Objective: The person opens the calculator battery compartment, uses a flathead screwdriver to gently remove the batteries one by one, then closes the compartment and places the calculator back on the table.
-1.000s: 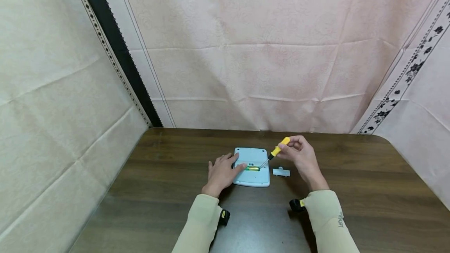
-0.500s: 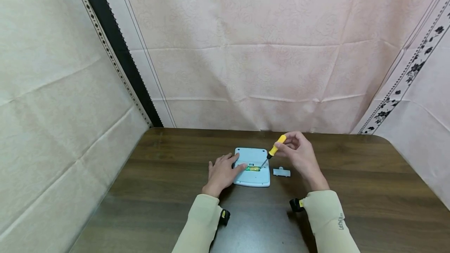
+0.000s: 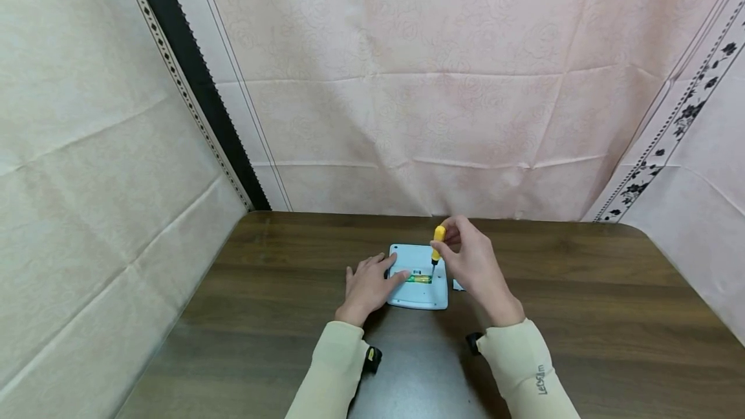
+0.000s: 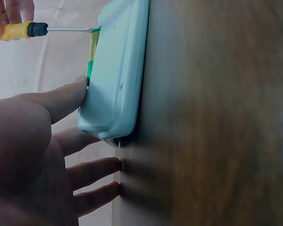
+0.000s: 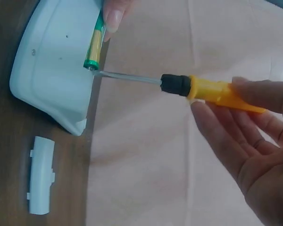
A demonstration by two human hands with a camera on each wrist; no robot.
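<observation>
A light blue flat device point(image 3: 416, 299) lies with its back up on the table, its battery slot exposed. In the slot sits a green and gold battery point(image 5: 95, 44). My left hand point(image 3: 365, 286) rests its thumb on the device beside the battery, the straight fingers spread at the left edge and on the table. A yellow screwdriver point(image 3: 437, 244) with a black collar is pinched between the thumb and fingers of my right hand point(image 3: 474, 260). It stands nearly upright, its metal tip right at the battery's right end.
A small light blue battery cover point(image 5: 41, 176) lies on the brown wooden table point(image 3: 279, 315) to the right of the device, partly hidden by the right hand in the head view. Patterned pale cloth point(image 3: 436, 115) hangs behind the table.
My right hand has moved left over the device, and the screwdriver has swung from a rightward slant to nearly upright. The left hand stays in place.
</observation>
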